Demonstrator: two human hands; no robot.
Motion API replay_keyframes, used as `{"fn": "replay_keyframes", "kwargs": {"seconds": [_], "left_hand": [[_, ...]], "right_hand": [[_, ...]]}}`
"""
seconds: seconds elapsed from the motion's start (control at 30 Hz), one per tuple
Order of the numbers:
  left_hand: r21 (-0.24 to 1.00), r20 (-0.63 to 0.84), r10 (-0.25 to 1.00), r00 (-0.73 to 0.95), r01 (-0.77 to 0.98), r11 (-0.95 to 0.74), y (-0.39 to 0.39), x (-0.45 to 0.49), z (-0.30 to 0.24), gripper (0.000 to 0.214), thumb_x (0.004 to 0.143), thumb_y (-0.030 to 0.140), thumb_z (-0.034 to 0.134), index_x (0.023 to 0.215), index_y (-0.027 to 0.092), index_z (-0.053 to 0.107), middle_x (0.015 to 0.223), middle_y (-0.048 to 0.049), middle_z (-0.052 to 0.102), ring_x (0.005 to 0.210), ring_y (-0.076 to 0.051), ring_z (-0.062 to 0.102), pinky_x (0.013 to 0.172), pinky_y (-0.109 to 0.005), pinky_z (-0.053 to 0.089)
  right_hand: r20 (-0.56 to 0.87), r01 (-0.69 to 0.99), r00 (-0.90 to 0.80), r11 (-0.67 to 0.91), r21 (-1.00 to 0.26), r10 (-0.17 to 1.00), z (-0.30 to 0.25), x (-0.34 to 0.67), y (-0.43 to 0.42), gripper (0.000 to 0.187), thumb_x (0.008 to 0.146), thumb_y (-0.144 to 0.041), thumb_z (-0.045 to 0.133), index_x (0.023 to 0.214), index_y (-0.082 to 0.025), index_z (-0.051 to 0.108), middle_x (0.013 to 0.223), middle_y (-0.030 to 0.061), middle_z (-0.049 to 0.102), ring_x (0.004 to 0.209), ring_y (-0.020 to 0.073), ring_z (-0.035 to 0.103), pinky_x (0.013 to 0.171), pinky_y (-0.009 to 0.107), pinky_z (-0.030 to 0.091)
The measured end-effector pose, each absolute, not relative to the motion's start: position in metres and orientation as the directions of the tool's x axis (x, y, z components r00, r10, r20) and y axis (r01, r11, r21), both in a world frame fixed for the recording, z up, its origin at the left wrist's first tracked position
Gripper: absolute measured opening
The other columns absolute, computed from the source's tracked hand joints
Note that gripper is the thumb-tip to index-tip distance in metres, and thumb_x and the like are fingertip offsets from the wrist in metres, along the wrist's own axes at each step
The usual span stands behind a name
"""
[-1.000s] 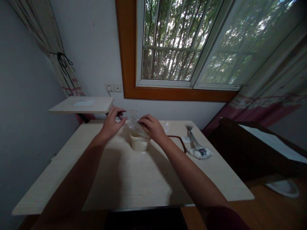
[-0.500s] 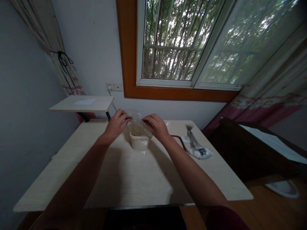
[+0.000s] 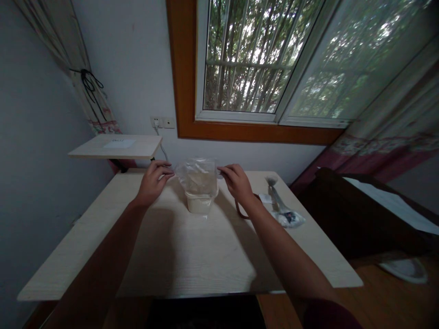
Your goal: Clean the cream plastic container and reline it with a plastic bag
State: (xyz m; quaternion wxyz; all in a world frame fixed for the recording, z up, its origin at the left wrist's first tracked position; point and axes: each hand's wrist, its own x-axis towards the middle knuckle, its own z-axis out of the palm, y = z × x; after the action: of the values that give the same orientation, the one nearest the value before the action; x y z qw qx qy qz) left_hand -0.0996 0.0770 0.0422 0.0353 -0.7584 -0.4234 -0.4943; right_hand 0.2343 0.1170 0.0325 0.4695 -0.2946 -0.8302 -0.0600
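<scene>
A clear plastic bag (image 3: 197, 176) is stretched out between my two hands, its upper edge raised above a small cream basket (image 3: 200, 205) with ribbed sides. The basket stands upright on the table; the lower part of the bag lies over or around it, and I cannot tell which. My left hand (image 3: 154, 180) pinches the bag's left corner between thumb and fingers. At the opposite corner, my right hand (image 3: 237, 183) pinches the plastic the same way. A brown curved strap or handle (image 3: 241, 212) shows beside my right wrist, partly hidden.
A pale wooden table (image 3: 202, 256) carries everything. On its right lie a clear plastic package (image 3: 291, 219) and a small white paper (image 3: 265, 198). A raised shelf (image 3: 137, 148) stands at the back left. Behind are a wall socket (image 3: 163, 122) and a window.
My hands have moved apart, left hand leftward and right hand rightward, spreading the bag's top wide and flat. The basket has stayed in place.
</scene>
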Motion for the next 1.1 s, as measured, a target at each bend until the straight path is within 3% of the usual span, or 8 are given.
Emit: {"fn": "replay_keyframes", "kwargs": {"seconds": [0.27, 0.5, 0.63, 0.73, 0.83, 0.97, 1.03, 1.1], "left_hand": [[0.401, 0.674, 0.727, 0.127, 0.765, -0.505, 0.086, -0.113, 0.045, 0.013, 0.092, 0.029, 0.058, 0.096, 0.020, 0.068, 0.117, -0.0080, 0.057, 0.116, -0.023, 0.058, 0.102, -0.043, 0.051], [0.377, 0.594, 0.721, 0.357, 0.668, -0.642, 0.075, -0.101, 0.069, 0.042, 0.085, 0.017, 0.057, 0.127, 0.021, 0.058, 0.141, -0.0113, 0.051, 0.135, -0.027, 0.047, 0.116, -0.051, 0.038], [0.383, 0.595, 0.690, 0.412, 0.610, -0.694, 0.069, -0.092, 0.086, 0.053, 0.088, 0.029, 0.063, 0.138, 0.024, 0.050, 0.145, -0.0124, 0.046, 0.139, -0.029, 0.043, 0.118, -0.052, 0.035], [0.361, 0.560, 0.695, 0.450, 0.623, -0.694, 0.071, -0.090, 0.091, 0.058, 0.080, 0.045, 0.075, 0.131, 0.026, 0.055, 0.147, -0.0120, 0.039, 0.142, -0.031, 0.038, 0.119, -0.052, 0.034], [0.365, 0.485, 0.717, 0.501, 0.629, -0.686, 0.074, -0.089, 0.087, 0.052, 0.077, 0.048, 0.077, 0.120, 0.024, 0.060, 0.147, -0.0106, 0.034, 0.136, -0.030, 0.045, 0.117, -0.050, 0.040], [0.364, 0.432, 0.737, 0.521, 0.646, -0.670, 0.075, -0.087, 0.078, 0.026, 0.084, 0.042, 0.070, 0.099, 0.020, 0.063, 0.142, -0.0093, 0.037, 0.118, -0.025, 0.057, 0.107, -0.044, 0.050], [0.356, 0.442, 0.739, 0.509, 0.656, -0.665, 0.075, -0.085, 0.076, 0.018, 0.087, 0.037, 0.065, 0.091, 0.020, 0.061, 0.137, -0.0089, 0.041, 0.112, -0.023, 0.059, 0.102, -0.042, 0.053], [0.353, 0.469, 0.745, 0.474, 0.672, -0.651, 0.076, -0.083, 0.076, 0.013, 0.089, 0.032, 0.062, 0.088, 0.019, 0.059, 0.132, -0.0087, 0.044, 0.106, -0.021, 0.061, 0.095, -0.039, 0.056]], "right_hand": [[0.768, 0.571, -0.348, 0.771, -0.281, 0.537, 0.032, 0.247, 0.118, 0.032, 0.096, -0.015, 0.050, 0.118, -0.028, 0.069, 0.099, 0.0086, 0.060, 0.097, 0.0259, 0.056, 0.086, 0.043, 0.049], [0.740, 0.400, -0.406, 0.832, -0.384, 0.536, 0.061, 0.240, 0.098, 0.021, 0.096, -0.028, 0.058, 0.116, -0.027, 0.066, 0.120, 0.0086, 0.063, 0.117, 0.0274, 0.054, 0.103, 0.049, 0.041], [0.681, 0.330, -0.451, 0.817, -0.473, 0.577, 0.073, 0.238, 0.092, 0.052, 0.091, -0.046, 0.066, 0.139, -0.029, 0.052, 0.124, 0.0093, 0.061, 0.120, 0.0290, 0.052, 0.104, 0.049, 0.042], [0.628, 0.356, -0.509, 0.808, -0.469, 0.588, 0.078, 0.235, 0.091, 0.081, 0.075, -0.058, 0.079, 0.143, -0.029, 0.048, 0.119, 0.0098, 0.059, 0.113, 0.0306, 0.051, 0.097, 0.048, 0.045], [0.564, 0.412, -0.586, 0.813, -0.411, 0.582, 0.081, 0.232, 0.092, 0.087, 0.068, -0.057, 0.085, 0.141, -0.026, 0.050, 0.110, 0.0090, 0.058, 0.103, 0.0290, 0.051, 0.092, 0.046, 0.045], [0.517, 0.448, -0.659, 0.837, -0.316, 0.547, 0.076, 0.227, 0.093, 0.046, 0.075, -0.043, 0.084, 0.111, -0.021, 0.066, 0.098, 0.0069, 0.055, 0.097, 0.0263, 0.049, 0.086, 0.040, 0.044], [0.524, 0.436, -0.681, 0.858, -0.270, 0.511, 0.072, 0.226, 0.096, 0.021, 0.081, -0.035, 0.078, 0.089, -0.020, 0.065, 0.093, 0.0060, 0.053, 0.094, 0.0250, 0.049, 0.083, 0.037, 0.043], [0.553, 0.435, -0.677, 0.870, -0.231, 0.485, 0.069, 0.223, 0.099, 0.015, 0.085, -0.028, 0.073, 0.080, -0.020, 0.061, 0.089, 0.0053, 0.052, 0.091, 0.0237, 0.049, 0.079, 0.035, 0.042]]}}
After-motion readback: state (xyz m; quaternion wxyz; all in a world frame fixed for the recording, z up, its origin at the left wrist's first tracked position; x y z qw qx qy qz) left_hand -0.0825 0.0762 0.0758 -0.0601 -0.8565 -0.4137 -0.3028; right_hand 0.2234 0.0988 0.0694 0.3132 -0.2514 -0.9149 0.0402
